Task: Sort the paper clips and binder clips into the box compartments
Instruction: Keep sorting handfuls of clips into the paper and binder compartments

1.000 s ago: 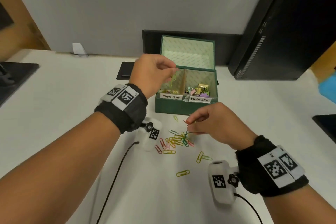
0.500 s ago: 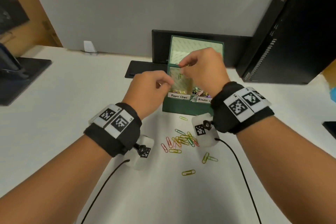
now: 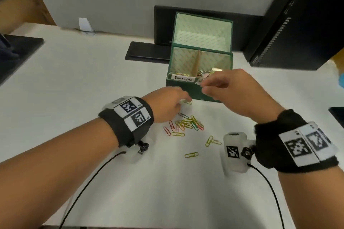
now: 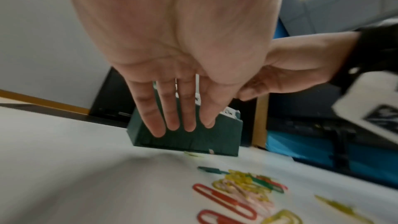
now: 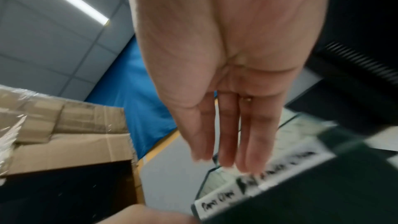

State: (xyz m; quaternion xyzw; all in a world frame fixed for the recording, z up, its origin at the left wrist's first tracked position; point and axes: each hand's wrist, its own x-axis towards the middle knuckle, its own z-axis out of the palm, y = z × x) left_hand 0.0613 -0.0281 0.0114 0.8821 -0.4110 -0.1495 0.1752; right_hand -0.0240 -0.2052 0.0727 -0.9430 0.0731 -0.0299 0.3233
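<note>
Both hands empty, fingers straight: left hand (image 3: 167,104) over paper clips (image 3: 186,124), right hand (image 3: 232,91) apparently before box (image 3: 193,95). Next: pinch one clip.

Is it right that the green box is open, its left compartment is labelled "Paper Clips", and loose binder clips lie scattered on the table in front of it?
Not quite. The loose items on the table are coloured paper clips, as the head view shows. The green box is open and labelled as you say.
</note>
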